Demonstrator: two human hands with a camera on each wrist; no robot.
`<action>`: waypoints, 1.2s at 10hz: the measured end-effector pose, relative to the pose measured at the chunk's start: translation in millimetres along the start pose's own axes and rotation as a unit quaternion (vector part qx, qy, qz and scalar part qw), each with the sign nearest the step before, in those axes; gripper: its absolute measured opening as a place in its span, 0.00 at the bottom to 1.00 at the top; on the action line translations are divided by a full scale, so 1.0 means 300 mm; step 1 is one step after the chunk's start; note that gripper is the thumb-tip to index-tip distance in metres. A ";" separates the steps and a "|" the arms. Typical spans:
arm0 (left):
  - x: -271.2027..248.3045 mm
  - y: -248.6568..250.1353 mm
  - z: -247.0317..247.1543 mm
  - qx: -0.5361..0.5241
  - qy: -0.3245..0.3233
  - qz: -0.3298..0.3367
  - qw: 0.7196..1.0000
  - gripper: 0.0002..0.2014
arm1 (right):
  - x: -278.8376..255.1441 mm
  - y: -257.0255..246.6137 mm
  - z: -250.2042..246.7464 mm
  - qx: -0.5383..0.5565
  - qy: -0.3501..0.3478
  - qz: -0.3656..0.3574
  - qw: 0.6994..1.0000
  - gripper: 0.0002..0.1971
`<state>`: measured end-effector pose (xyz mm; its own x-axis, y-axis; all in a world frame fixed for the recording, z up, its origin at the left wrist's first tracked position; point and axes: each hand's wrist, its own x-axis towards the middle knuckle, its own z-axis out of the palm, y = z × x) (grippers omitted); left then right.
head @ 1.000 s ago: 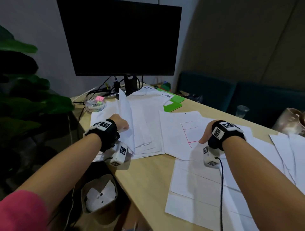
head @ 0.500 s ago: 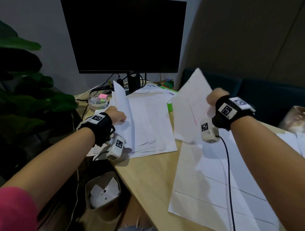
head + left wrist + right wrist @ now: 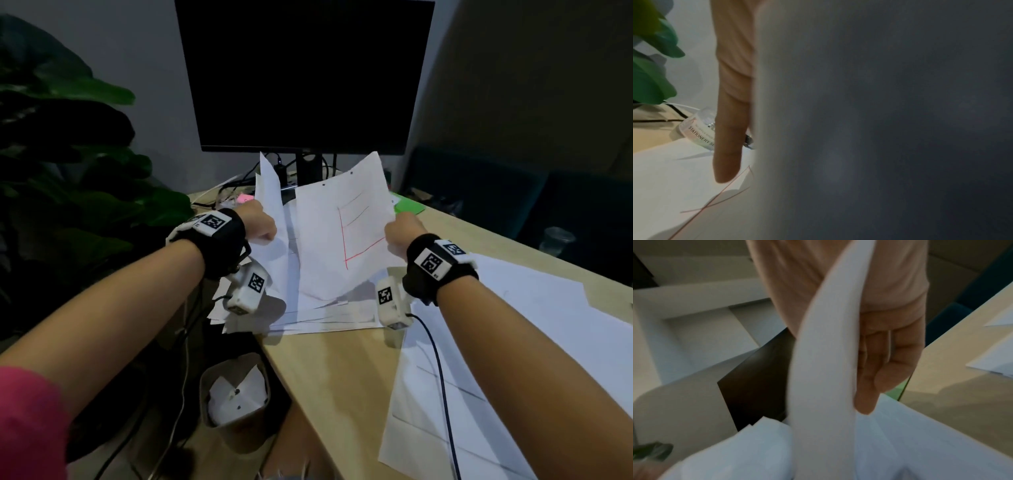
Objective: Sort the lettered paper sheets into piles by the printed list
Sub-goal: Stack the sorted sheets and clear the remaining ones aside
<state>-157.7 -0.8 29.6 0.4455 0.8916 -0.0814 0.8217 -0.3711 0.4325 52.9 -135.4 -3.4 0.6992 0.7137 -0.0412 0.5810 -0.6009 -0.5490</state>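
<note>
A white sheet with a red letter E (image 3: 335, 240) hangs tilted over the paper pile (image 3: 329, 318) at the desk's left end. My right hand (image 3: 399, 233) pinches its right edge; in the right wrist view the sheet (image 3: 828, 337) curves past my curled fingers (image 3: 890, 353). My left hand (image 3: 262, 224) grips the pile's top sheets (image 3: 272, 205) and holds them up on edge. In the left wrist view that paper (image 3: 879, 129) fills most of the picture, with one finger (image 3: 729, 113) beside it.
A dark monitor (image 3: 301, 75) stands behind the pile. Large white sheets (image 3: 513, 325) cover the wooden desk (image 3: 325, 377) on the right. A waste bin (image 3: 236, 390) sits under the desk's left edge, a leafy plant (image 3: 68, 171) at far left. A stationery tub (image 3: 696, 129) and green paper (image 3: 407, 207) lie near the monitor.
My right hand picked the red-lettered sheet off the desk on the right and carried it left over the pile. My left hand raised the pile's top sheets higher.
</note>
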 end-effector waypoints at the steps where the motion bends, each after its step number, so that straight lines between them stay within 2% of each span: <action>1: 0.009 0.000 -0.025 0.042 0.006 -0.006 0.999 0.11 | -0.028 -0.025 0.040 -0.007 -0.048 0.027 0.998 0.18; 2: 0.020 0.003 -0.040 0.050 -0.001 -0.006 0.999 0.12 | -0.031 -0.028 0.082 -0.057 -0.090 -0.027 0.994 0.16; 3: 0.025 0.014 -0.037 0.046 -0.006 -0.010 0.999 0.12 | -0.022 -0.064 0.120 -0.127 -0.095 -0.070 0.985 0.14; 4: 0.027 0.029 -0.011 0.059 -0.027 -0.003 0.998 0.12 | -0.031 -0.105 0.145 -0.148 -0.082 -0.103 0.980 0.15; 5: 0.034 0.046 0.030 0.066 -0.047 0.013 0.997 0.27 | -0.038 -0.137 0.177 -0.141 -0.090 -0.109 0.980 0.14; 6: 0.027 0.070 0.066 0.048 -0.063 0.043 0.996 0.32 | -0.049 -0.161 0.193 -0.148 -0.106 -0.142 0.973 0.11; 7: 0.022 0.089 0.103 0.032 -0.066 0.071 0.995 0.37 | -0.077 -0.180 0.193 -0.117 -0.145 -0.087 0.979 0.14; 8: 0.028 0.103 0.151 0.019 -0.085 0.078 0.993 0.41 | -0.074 -0.170 0.200 -0.097 -0.183 -0.061 0.977 0.19; 9: 0.038 0.113 0.205 0.013 -0.102 0.081 0.991 0.41 | -0.055 -0.099 0.171 0.073 -0.171 0.023 0.982 0.13; 11: 0.025 0.197 0.262 0.011 -0.126 0.035 0.991 0.36 | -0.056 0.050 0.004 0.055 -0.134 0.055 0.988 0.09; 12: -0.013 0.263 0.280 0.060 -0.115 0.050 0.990 0.34 | -0.091 0.138 -0.101 0.024 -0.096 0.102 0.990 0.11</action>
<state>-64.8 -55.2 -11.3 0.5855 0.7704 -0.2524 0.7990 -0.4959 0.3400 70.7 -190.7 0.2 0.7056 0.6374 -0.3096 0.4125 -0.7247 -0.5519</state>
